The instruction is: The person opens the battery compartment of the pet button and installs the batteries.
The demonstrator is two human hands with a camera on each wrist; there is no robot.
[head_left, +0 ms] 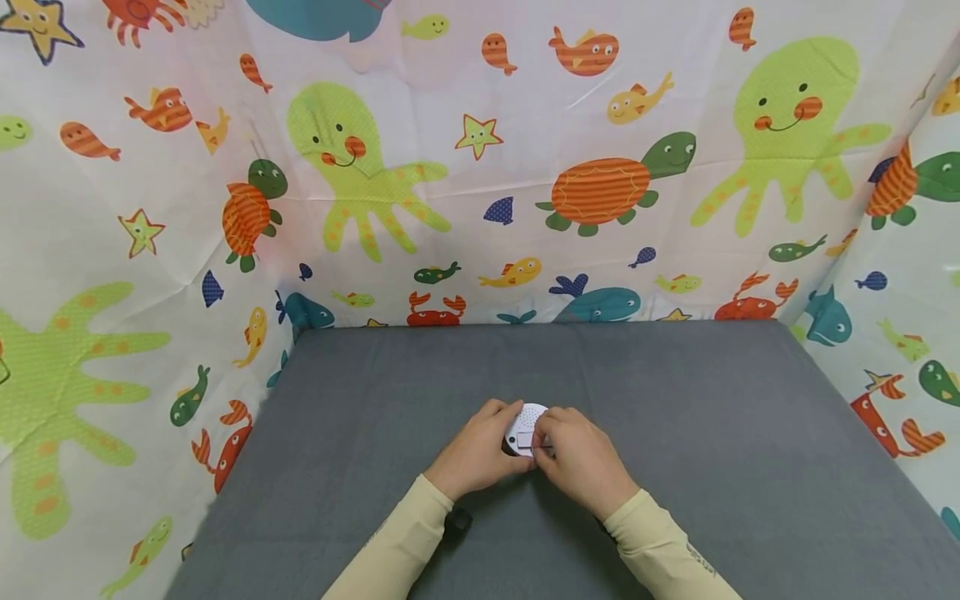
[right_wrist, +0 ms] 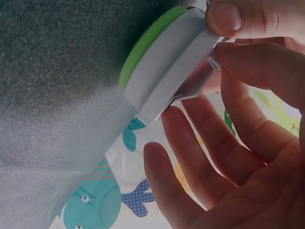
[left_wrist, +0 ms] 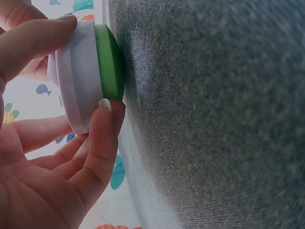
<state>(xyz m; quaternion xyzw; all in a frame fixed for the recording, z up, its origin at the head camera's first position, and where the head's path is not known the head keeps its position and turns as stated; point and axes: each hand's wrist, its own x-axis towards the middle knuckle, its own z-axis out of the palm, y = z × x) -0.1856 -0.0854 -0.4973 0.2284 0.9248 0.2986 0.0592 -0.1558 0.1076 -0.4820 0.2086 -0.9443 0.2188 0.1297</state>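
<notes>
Left hand (head_left: 474, 457) grips the small round white device (head_left: 525, 427) at its rim, thumb and fingers curled round the edge; in the left wrist view a finger lies on the white side wall and the thumb tip sits at the seam with the green base (left_wrist: 110, 62), probably to steady it and keep it from turning. The device is at the middle of the gray worktop (head_left: 712, 433), near the front, green base turned toward the cloth and touching or just off it; which one, cannot tell. White perforated top faces up. Right hand (head_left: 581, 457) is on the device's other side, fingertips pinching a small flat white tab or flap (right_wrist: 198, 81) at the edge of the white body, looks like it's being pried or pulled while the left hand braces. Nothing visible inside the device; whether it holds anything cannot tell. Small dark object (head_left: 457, 522) lies on the worktop by the left sleeve. Sea-animal curtain (head_left: 480, 167) walls in the back and sides.
</notes>
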